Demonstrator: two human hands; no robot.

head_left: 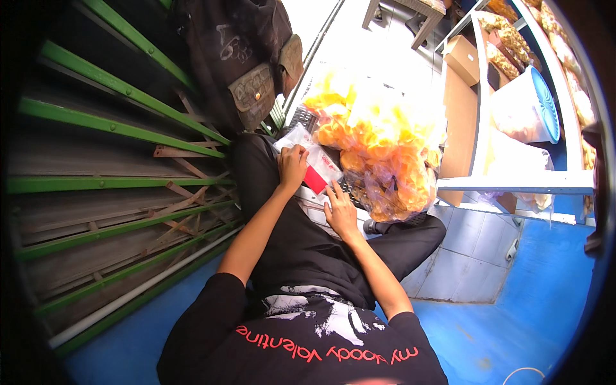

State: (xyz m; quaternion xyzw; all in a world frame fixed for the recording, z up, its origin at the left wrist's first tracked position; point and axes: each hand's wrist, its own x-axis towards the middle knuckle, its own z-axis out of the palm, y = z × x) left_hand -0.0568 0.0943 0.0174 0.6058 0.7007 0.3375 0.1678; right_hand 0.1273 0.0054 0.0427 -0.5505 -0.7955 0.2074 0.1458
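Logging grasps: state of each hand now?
Left hand: curled over the red-and-clear plastic packet; grip can't be told.
Right hand: open, fingers spread, at the packet's near edge.

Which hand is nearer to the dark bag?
Left. The left hand is below the bag in the picture; the right hand is farther off, lower and to the right.

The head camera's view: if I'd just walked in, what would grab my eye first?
Probably the blazing yellow-orange pile in clear plastic, just ahead and to the right of the hands. Next, the bright green metal bars fanning across the left side. Then, near the centre, a red-and-clear packet with the left hand on it and the right hand at its near edge.
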